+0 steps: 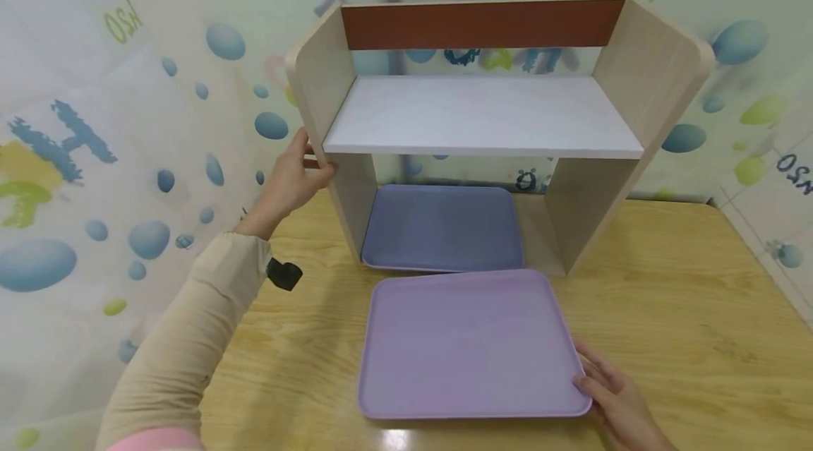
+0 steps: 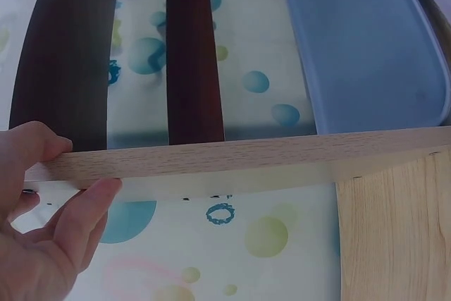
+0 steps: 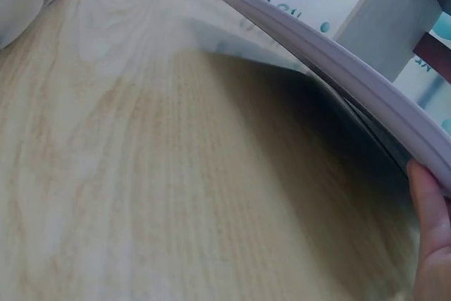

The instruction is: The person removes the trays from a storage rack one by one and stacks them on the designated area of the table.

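My left hand [image 1: 293,172] grips the left side panel of a small wooden shelf [image 1: 483,116]. In the left wrist view that hand [image 2: 49,209] has its thumb on one face of the panel edge [image 2: 211,158] and its fingers on the other. My right hand [image 1: 615,394] pinches the right edge of a lilac tray [image 1: 470,345], in front of the shelf. The right wrist view shows the tray [image 3: 338,58] tilted and raised off the table, a shadow beneath. A blue-grey tray [image 1: 444,229] lies in the shelf's lower compartment, towards the left.
The shelf stands on a wood-grain table [image 1: 692,296] near the back wall. Its white middle board [image 1: 483,116] spans both side panels. A patterned wall covering [image 1: 159,176] closes in at the left and behind. A black tab [image 1: 284,274] hangs by the left cuff.
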Demonstrator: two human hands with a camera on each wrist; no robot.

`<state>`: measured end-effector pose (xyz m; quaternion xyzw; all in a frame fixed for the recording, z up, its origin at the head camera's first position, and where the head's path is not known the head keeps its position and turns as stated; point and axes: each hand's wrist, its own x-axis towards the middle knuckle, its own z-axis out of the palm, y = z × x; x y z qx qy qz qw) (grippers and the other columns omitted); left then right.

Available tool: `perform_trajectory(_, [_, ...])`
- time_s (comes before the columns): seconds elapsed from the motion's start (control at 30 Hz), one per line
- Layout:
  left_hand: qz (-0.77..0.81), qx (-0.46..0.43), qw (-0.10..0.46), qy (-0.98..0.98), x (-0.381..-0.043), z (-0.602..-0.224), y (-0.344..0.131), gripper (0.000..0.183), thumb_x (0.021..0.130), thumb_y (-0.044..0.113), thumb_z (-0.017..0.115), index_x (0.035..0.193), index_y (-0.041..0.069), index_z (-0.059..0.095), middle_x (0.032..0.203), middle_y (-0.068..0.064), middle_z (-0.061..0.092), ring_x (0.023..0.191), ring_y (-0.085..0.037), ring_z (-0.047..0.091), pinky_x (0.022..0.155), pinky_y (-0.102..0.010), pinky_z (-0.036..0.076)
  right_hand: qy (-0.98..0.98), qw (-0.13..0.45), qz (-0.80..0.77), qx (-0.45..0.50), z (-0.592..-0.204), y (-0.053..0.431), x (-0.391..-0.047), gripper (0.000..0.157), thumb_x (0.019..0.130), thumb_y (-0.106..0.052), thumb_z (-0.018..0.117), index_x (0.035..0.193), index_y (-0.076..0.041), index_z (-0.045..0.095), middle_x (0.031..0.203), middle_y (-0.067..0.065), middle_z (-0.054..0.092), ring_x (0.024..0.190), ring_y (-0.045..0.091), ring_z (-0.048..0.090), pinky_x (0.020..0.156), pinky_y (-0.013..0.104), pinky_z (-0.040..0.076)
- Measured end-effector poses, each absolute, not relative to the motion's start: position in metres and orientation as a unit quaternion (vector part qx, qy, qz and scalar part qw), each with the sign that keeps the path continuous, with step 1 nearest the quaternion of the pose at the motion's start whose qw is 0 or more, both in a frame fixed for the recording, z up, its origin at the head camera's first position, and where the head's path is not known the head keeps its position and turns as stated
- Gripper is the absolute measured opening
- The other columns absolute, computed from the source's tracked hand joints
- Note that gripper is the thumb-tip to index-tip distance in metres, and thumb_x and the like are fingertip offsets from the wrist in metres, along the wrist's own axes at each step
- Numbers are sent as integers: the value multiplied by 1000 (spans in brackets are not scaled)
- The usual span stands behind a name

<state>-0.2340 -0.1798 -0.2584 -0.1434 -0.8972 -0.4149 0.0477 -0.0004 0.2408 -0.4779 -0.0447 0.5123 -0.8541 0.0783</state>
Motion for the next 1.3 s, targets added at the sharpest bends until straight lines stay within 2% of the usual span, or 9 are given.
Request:
perform_trajectory(0.27, [-416, -146, 48, -896, -234, -258, -181, 63, 85, 16, 53, 138, 18, 20, 122, -19, 39, 105, -34, 46, 74, -44, 49, 485, 139, -862, -36, -486, 236, 7, 53, 88, 8, 38, 118, -33, 53, 112, -13, 57, 98, 14, 57, 77, 34, 49])
perform_trajectory(0.57, [-414, -145, 57, -897, -235, -258, -181, 62, 85, 16, 54, 138, 17, 21, 123, -19, 40, 105, -34, 46, 72, -43, 50, 488, 141, -860, -61, -490, 229, 7, 52, 88, 7, 39, 122, -32, 46, 115, -12, 55, 97, 16, 56, 75, 36, 50])
perform_trajectory(0.87, [-415, -141, 57, -897, -234, -259, -181, 63, 84, 16, 54, 138, 19, 21, 123, -18, 39, 105, -33, 46, 72, -43, 50, 573, 139, -807, 43, -484, 226, 5, 48, 86, 2, 47, 115, -37, 47, 107, -19, 56, 94, 12, 56, 76, 41, 49])
perform_trajectory(0.93, [-414, -143, 60, -897, -234, -259, -181, 63, 84, 16, 55, 137, 18, 21, 123, -18, 40, 105, -32, 47, 72, -43, 50, 606, 124, -782, 81, -481, 223, 5, 46, 85, 1, 49, 118, -31, 45, 110, -14, 56, 93, 11, 57, 76, 41, 49])
perform_trajectory(1.03, [-410, -144, 65, -898, -234, -259, -181, 63, 84, 16, 54, 137, 18, 21, 122, -18, 41, 104, -33, 47, 72, -43, 50, 661, 97, -731, 138, -476, 217, 3, 50, 83, 1, 52, 128, -15, 39, 120, 8, 53, 90, 10, 57, 76, 40, 49])
perform_trajectory(1.13, [-409, -143, 63, -899, -235, -259, -180, 62, 85, 17, 54, 138, 19, 21, 122, -18, 41, 105, -34, 47, 72, -44, 50, 707, 81, -682, 168, -472, 212, 2, 54, 82, 3, 52, 132, 1, 31, 126, 28, 42, 88, 7, 57, 74, 36, 50])
perform_trajectory(1.3, [-407, -142, 60, -900, -235, -260, -179, 62, 85, 16, 53, 138, 19, 21, 122, -19, 41, 105, -34, 47, 73, -43, 49, 742, 74, -643, 174, -469, 211, 2, 54, 81, 4, 51, 131, 5, 31, 122, 30, 44, 84, 5, 57, 72, 27, 50])
